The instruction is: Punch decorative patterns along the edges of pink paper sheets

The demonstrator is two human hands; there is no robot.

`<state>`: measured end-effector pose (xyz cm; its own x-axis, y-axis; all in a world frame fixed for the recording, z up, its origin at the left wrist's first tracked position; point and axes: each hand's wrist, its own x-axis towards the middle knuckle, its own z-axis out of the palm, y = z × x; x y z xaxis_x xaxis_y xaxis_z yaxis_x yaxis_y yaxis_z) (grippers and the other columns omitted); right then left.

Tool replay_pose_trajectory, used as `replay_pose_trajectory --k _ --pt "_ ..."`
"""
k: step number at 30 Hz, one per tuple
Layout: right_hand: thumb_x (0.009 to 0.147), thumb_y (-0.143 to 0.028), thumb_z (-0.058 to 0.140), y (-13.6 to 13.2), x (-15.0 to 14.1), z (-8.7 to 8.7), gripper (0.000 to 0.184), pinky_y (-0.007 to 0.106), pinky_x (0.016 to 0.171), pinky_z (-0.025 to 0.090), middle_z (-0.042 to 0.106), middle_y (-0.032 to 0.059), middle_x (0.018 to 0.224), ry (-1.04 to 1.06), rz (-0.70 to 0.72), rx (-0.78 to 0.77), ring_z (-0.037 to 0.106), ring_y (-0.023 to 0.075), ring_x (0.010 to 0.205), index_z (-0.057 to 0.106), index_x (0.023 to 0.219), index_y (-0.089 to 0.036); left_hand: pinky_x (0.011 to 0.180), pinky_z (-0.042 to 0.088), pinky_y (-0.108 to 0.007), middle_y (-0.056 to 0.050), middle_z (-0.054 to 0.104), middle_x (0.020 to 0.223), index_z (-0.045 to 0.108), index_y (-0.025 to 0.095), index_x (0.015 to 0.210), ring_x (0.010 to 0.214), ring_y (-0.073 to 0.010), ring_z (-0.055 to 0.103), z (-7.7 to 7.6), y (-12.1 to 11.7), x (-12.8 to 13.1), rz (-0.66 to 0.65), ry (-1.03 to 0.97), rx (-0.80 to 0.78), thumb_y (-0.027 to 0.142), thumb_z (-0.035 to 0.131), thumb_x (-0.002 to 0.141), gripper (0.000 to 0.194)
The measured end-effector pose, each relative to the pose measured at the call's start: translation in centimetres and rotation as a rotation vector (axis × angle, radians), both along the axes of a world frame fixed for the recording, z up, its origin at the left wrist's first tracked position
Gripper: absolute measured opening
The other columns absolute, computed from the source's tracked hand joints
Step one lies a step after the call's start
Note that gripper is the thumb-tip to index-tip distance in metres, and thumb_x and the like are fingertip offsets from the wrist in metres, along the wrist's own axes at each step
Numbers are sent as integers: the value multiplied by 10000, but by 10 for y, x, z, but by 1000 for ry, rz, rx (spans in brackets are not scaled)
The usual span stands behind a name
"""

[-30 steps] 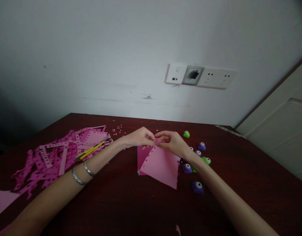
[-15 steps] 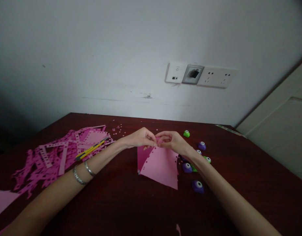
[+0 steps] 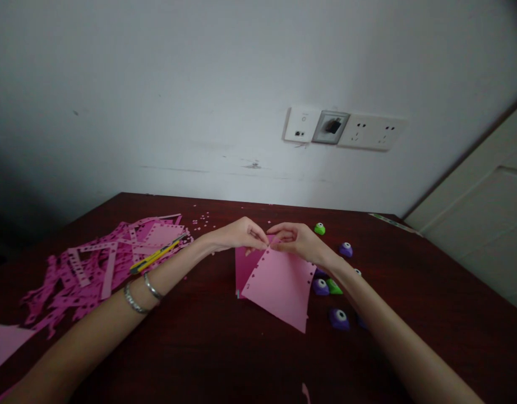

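My left hand (image 3: 247, 235) and my right hand (image 3: 294, 242) meet at the far corner of a pink paper sheet (image 3: 279, 286), fingertips pinched on it almost touching each other. Small punched holes run along the sheet's left and right edges. The sheet is tilted, its near edge hanging toward me. Behind and under it lies a darker pink stack of paper (image 3: 240, 266), mostly covered. Right beside the sheet are purple craft punches (image 3: 320, 287) and a green craft punch (image 3: 334, 287), partly hidden by my right arm.
On the left lies a heap of punched pink paper strips (image 3: 109, 252) with a yellow utility knife (image 3: 155, 258) on it. Tiny paper cutouts (image 3: 202, 220) are scattered behind. Another pink sheet (image 3: 6, 342) lies at the left edge. Wall sockets (image 3: 370, 132) are above the table.
The pink sheet has turned slightly, its near right corner shifting toward me and to the right. My right forearm has moved a little to the right; both hands keep pinching the far corner.
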<state>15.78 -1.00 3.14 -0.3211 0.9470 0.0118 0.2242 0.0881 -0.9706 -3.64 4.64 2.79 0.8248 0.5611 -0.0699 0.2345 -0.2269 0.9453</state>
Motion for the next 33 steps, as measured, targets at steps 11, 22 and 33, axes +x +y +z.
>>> replay_pose_trajectory --k 11,22,33 --pt "624 -98 669 2 1 -3 345 335 746 494 634 8 748 -31 -17 30 607 128 691 586 954 -150 496 333 -231 -2 564 592 664 117 777 496 -65 440 -5 1 2 12 25 -23 349 685 664 259" --pt "628 -102 677 1 1 -4 387 341 781 506 606 8 808 18 14 33 611 131 750 557 990 -166 480 309 -228 0 544 560 643 120 694 501 -65 456 -11 9 -1 74 -9 -109 380 631 720 262" --pt "664 -128 668 1 1 -5 420 328 740 522 626 47 932 -2 41 73 620 130 740 525 1056 -175 494 323 -240 -3 554 608 644 142 753 524 -77 464 -7 5 -3 -65 36 -255 376 646 712 237"
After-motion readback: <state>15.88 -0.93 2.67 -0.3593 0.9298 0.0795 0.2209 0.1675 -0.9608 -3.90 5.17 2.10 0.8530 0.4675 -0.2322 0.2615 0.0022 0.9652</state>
